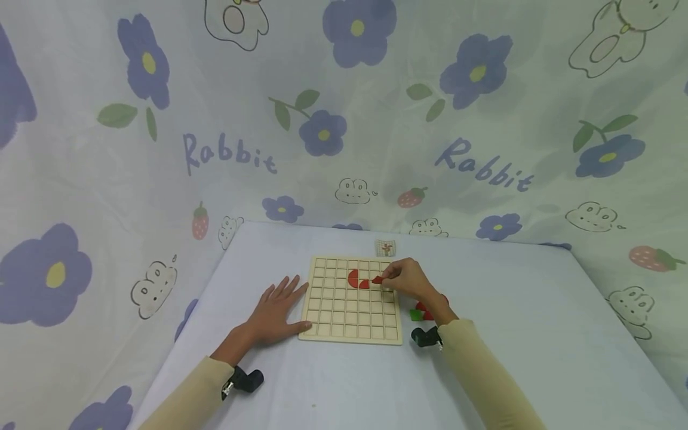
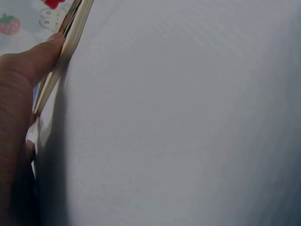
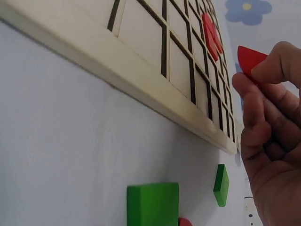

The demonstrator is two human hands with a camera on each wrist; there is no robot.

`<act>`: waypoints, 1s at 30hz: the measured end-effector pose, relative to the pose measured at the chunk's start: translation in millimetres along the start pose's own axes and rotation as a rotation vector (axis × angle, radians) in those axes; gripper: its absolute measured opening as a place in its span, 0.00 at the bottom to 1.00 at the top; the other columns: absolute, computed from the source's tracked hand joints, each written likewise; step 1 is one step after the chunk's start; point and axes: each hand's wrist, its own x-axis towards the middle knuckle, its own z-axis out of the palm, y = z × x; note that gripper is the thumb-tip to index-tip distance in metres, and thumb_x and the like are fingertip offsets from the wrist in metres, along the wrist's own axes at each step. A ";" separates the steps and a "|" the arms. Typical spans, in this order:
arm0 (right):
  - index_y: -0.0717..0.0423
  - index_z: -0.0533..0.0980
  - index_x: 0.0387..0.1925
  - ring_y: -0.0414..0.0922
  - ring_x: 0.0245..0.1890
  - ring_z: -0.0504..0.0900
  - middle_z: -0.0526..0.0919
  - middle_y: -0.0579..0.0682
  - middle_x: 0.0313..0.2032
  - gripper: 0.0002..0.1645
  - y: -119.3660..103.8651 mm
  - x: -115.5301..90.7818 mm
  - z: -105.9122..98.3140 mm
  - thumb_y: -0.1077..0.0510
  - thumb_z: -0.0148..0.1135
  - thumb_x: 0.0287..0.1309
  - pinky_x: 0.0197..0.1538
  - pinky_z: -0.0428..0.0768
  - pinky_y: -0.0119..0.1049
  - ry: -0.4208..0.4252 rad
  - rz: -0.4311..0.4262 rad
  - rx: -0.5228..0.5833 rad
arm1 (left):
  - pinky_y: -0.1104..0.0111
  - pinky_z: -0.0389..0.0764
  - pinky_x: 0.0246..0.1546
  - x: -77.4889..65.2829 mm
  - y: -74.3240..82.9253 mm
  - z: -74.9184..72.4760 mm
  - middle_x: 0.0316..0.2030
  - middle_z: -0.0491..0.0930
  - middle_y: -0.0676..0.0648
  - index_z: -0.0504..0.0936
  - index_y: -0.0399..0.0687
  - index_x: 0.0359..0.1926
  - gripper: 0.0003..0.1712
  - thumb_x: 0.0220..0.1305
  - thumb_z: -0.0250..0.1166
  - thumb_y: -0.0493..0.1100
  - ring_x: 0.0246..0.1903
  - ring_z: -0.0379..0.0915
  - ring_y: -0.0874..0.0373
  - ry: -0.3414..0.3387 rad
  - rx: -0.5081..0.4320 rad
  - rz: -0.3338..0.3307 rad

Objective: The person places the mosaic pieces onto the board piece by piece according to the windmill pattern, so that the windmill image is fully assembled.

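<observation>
A light wooden grid board lies on the white table. Along its left edge my left hand is spread, fingers straight, with the thumb touching the rim; the left wrist view shows that thumb against the board's side. Over the upper right of the grid, my right hand pinches a red quarter-circle piece between thumb and fingertips. Several red pieces sit in grid cells just left of it. Beneath the right wrist lie a green piece and more red pieces, partly hidden.
A small card with a brown pattern lies behind the board. In the right wrist view, a green block and a thinner green piece rest beside the board. A printed curtain stands at the table's back.
</observation>
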 end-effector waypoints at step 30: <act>0.48 0.85 0.22 0.39 0.27 0.78 0.82 0.38 0.21 0.07 -15.5 33.6 6.1 0.61 0.69 0.53 0.36 0.79 0.38 -0.196 -0.083 -0.272 | 0.43 0.42 0.70 -1.8 2.9 -2.6 0.76 0.46 0.44 0.54 0.52 0.77 0.57 0.57 0.53 0.79 0.75 0.36 0.44 0.008 -0.009 -0.006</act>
